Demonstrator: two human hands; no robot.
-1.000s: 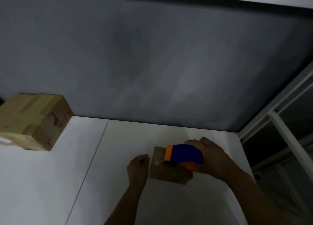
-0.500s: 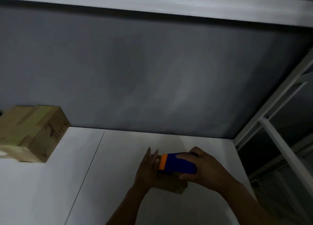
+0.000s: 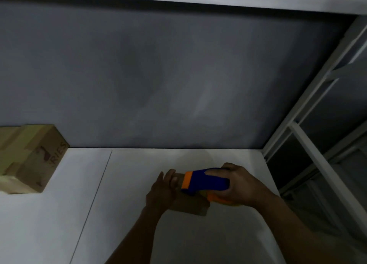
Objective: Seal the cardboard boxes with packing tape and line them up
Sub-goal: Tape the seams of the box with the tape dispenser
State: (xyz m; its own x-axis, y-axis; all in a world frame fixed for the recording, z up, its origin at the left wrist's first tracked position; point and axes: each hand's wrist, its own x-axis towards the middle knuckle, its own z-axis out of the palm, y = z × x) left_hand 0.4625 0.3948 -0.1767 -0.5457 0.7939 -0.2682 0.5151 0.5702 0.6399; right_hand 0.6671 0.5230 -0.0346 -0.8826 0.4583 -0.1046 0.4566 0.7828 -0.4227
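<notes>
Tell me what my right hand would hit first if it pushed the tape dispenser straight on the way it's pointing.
Most likely your left hand: its fingers stand right before the tape dispenser's orange nose at the small box's edge.

The person's left forearm (image 3: pixel 135 234) and right forearm (image 3: pixel 297 234) are bare along all their visible length, and the left hand (image 3: pixel 160 192) and right hand (image 3: pixel 244 186) are bare too; dim light blurs nails and finer detail

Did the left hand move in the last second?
Yes. The left hand shifted right, from beside the small box onto its left end, nearer the tape dispenser. The box kept its place by the table seam.
</notes>
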